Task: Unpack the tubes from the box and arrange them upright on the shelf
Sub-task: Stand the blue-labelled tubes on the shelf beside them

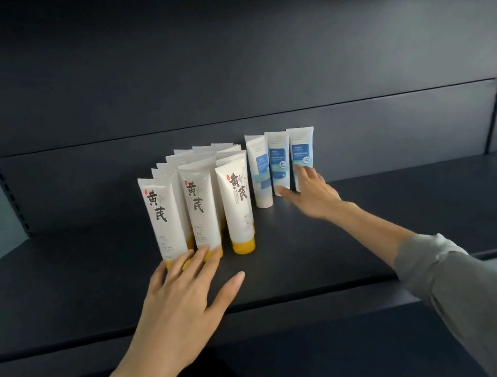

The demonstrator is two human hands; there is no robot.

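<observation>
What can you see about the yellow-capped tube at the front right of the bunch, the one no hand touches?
This tube is white and plastic-looking, with big dark characters and a small red mark. It stands upright on its yellow cap, flat crimped end up, on the dark shelf, rightmost in the front row of matching tubes. Whether its neighbours touch it, I cannot tell.

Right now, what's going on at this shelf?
A person is arranging tubes on a dark shelf. The left hand rests straight fingers against the front yellow-capped tubes, which stand upright in rows. The right hand reaches to three blue-labelled tubes standing beside them, touching the rightmost two.
</observation>
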